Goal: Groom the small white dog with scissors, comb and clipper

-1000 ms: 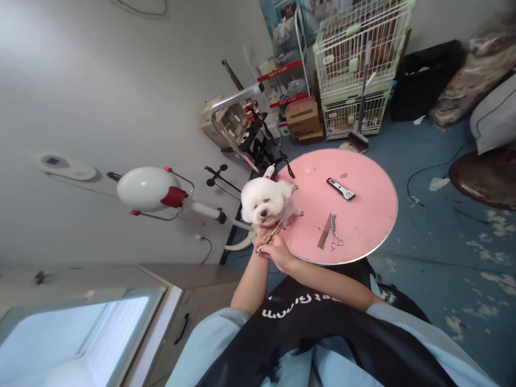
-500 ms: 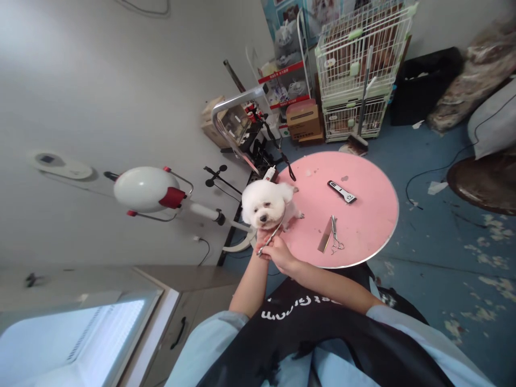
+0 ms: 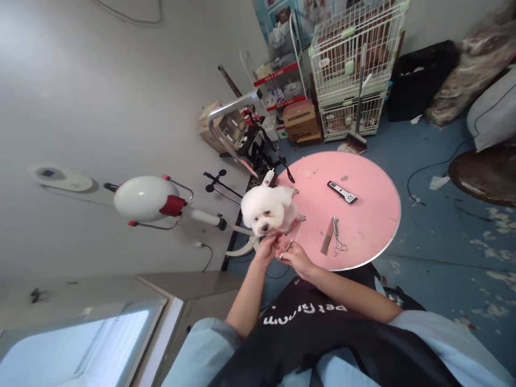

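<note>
A fluffy white dog (image 3: 264, 209) is at the left side of the round pink grooming table (image 3: 371, 215), its face towards me. My left hand (image 3: 267, 249) is at its chin, fingers curled against the fur there; the dog's head partly hides the fingertips. Just right of it, my right hand (image 3: 298, 259) grips a pair of scissors (image 3: 285, 250) by the handles, with the blurred blades near the dog's chest. On the tabletop lie a metal comb (image 3: 328, 238), a second pair of scissors (image 3: 337, 236) beside it, and a black-and-white hair clipper (image 3: 342, 192) farther back.
A metal grooming arm (image 3: 234, 105) with a black strap (image 3: 284, 164) rises behind the dog. A white-and-red lamp-like device (image 3: 147, 199) stands at the left. Wire cages (image 3: 350, 70), a broom (image 3: 357, 141) and a cardboard box (image 3: 300, 121) stand beyond the table.
My right hand has drawn the scissors to the right and slightly down, away from the left hand. The left hand's fingers now show more at the chin. The dog's head has tipped slightly down.
</note>
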`<state>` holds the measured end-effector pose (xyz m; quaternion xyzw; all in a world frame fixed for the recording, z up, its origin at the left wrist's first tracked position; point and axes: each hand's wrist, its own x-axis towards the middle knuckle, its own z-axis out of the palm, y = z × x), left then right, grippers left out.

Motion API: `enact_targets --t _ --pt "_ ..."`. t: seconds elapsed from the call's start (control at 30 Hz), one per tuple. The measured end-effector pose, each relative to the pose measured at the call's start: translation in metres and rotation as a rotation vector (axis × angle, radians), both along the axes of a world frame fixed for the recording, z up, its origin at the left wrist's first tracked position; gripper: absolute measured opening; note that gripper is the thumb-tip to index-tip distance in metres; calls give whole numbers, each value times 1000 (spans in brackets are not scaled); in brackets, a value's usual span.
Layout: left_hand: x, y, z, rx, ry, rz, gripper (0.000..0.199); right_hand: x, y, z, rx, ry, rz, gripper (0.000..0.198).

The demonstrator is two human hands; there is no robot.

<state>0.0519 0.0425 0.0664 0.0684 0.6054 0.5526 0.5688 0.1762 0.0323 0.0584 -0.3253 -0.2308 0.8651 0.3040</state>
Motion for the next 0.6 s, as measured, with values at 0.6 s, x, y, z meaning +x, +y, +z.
enact_targets --t 0.6 --pt "49 29 99 70 82 358 5 -90 23 -32 430 37 -89 22"
